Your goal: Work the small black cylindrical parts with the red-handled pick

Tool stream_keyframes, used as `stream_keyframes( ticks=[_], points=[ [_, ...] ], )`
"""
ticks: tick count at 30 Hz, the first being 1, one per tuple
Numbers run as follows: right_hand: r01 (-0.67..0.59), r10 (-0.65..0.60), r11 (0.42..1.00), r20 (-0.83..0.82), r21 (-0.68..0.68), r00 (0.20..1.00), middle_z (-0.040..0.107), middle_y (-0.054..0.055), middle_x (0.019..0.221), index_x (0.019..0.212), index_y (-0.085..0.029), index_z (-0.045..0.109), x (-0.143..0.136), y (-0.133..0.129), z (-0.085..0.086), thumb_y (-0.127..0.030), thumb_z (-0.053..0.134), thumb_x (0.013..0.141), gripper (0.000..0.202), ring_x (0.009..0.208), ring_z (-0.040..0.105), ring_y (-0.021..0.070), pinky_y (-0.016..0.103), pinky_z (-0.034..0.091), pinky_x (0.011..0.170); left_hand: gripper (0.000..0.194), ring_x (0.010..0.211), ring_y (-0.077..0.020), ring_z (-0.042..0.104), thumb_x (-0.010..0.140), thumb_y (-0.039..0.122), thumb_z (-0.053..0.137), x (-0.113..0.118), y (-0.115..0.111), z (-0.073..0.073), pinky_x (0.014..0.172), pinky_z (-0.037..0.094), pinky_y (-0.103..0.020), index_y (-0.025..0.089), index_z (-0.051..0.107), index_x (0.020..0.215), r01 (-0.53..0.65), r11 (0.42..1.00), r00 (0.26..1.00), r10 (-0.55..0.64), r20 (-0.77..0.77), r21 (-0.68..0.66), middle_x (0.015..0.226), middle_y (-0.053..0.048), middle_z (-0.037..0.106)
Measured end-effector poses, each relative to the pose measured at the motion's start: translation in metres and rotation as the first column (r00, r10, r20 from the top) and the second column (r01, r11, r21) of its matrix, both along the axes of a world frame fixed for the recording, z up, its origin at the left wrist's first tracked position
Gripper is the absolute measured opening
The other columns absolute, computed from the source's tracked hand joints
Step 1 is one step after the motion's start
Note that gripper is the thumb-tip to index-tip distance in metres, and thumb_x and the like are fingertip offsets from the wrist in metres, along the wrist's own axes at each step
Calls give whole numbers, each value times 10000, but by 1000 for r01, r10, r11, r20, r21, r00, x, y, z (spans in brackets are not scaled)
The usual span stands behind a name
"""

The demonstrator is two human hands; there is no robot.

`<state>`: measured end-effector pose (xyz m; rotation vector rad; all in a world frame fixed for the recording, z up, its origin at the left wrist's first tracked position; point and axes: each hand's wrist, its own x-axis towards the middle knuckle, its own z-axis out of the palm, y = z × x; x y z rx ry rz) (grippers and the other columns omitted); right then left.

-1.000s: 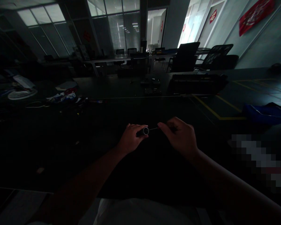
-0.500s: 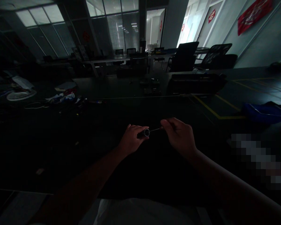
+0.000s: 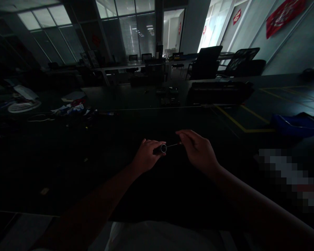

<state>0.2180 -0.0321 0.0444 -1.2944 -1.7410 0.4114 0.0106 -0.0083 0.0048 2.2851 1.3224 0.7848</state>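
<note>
Near the middle of the dark table, my left hand (image 3: 148,155) is closed around a short dark tube (image 3: 159,150). A pale ring rims the tube's open round end, which faces right and toward me. From that end a thin metal shaft, like a slim screwdriver (image 3: 172,144), runs to my right hand (image 3: 200,150). My right thumb and fingers pinch its far end, and a small reddish part shows at the thumb. Its handle is mostly hidden by the fingers, and the dimness hides whether the tip sits inside the tube or only touches its rim.
A blue bag (image 3: 295,125) lies at the right by yellow tape lines (image 3: 244,131). Behind is a long black case (image 3: 221,93). Cloths and small items (image 3: 75,108) clutter the left, near a white round fan grille (image 3: 23,106). The room is dim.
My right fingers have shifted left and opened a little over the shaft, the index finger now stretched further out. My left hand and the tube have hardly moved.
</note>
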Motion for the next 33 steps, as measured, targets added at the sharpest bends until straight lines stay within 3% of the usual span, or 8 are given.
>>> stream_keyframes(
  ticks=[4, 11, 13, 16, 18, 21, 27, 33],
  points=[
    [-16, 16, 1000, -16, -10, 1000, 663, 8, 785, 1207, -224, 578, 2, 1, -4, -314, 455, 988, 267, 644, 605, 159, 298, 433, 607, 399, 1138, -230, 624, 841, 223, 767, 0, 0, 0, 1124, 333, -508, 288, 665, 1221, -4, 1000, 1000, 4, -8, -13, 1202, -16, 711],
    [-38, 21, 998, -277, -54, 961, 641, 17, 847, 982, -226, 575, 1, 5, -9, -337, 562, 924, 126, 783, 614, 175, 330, 463, 718, 417, 1132, -219, 627, 855, 216, 754, 0, 0, 1, 1139, 328, -510, 271, 642, 1253, -9, 1000, 1000, 9, 9, 14, 1192, -24, 711],
    [-36, -18, 992, -416, -121, 909, 610, 7, 768, 895, -220, 615, 2, 10, -9, -395, 551, 935, 191, 729, 589, 166, 327, 459, 698, 404, 1159, -212, 616, 883, 229, 724, -1, -1, 3, 1168, 290, -516, 290, 628, 1270, 18, 999, 1000, -18, 10, 43, 1223, -22, 697],
    [-76, -158, 945, -650, -317, 743, 551, -10, 676, 779, -211, 616, 6, 22, -13, -440, 545, 930, 283, 624, 533, 143, 317, 453, 645, 399, 1202, -220, 593, 908, 235, 692, -3, 1, 4, 1191, 236, -561, 320, 612, 1289, 16, 998, 1000, -14, -28, 63, 1262, -21, 676],
    [-34, -208, 947, -690, -320, 694, 549, -13, 683, 747, -212, 606, 8, 27, -17, -415, 579, 913, 264, 618, 514, 131, 301, 438, 631, 399, 1209, -235, 589, 906, 223, 690, -4, 4, 3, 1184, 228, -602, 323, 614, 1284, -13, 1000, 998, 14, -68, 26, 1266, -24, 673],
    [7, -167, 969, -638, -245, 751, 564, -16, 691, 784, -218, 619, 6, 26, -20, -431, 577, 925, 258, 638, 520, 133, 294, 415, 631, 398, 1217, -245, 582, 906, 224, 688, -4, 6, 2, 1183, 208, -626, 325, 615, 1283, -13, 1000, 996, 12, -83, -10, 1274, -29, 667],
    [15, -62, 994, -453, -107, 889, 595, -7, 722, 871, -214, 605, 0, 13, -16, -459, 523, 962, 274, 692, 571, 156, 324, 440, 681, 386, 1165, -237, 604, 903, 278, 697, -1, 3, 5, 1169, 275, -559, 292, 619, 1281, -8, 1000, 1000, 8, -3, -27, 1221, -31, 689],
    [48, -66, 997, -338, -62, 939, 627, 13, 728, 902, -212, 602, 0, 10, -10, -421, 503, 966, 241, 707, 609, 164, 320, 470, 677, 375, 1157, -236, 606, 903, 273, 691, -1, 2, 6, 1171, 274, -537, 294, 627, 1272, -7, 999, 1000, 8, 8, -37, 1204, -32, 695]
  ],
)
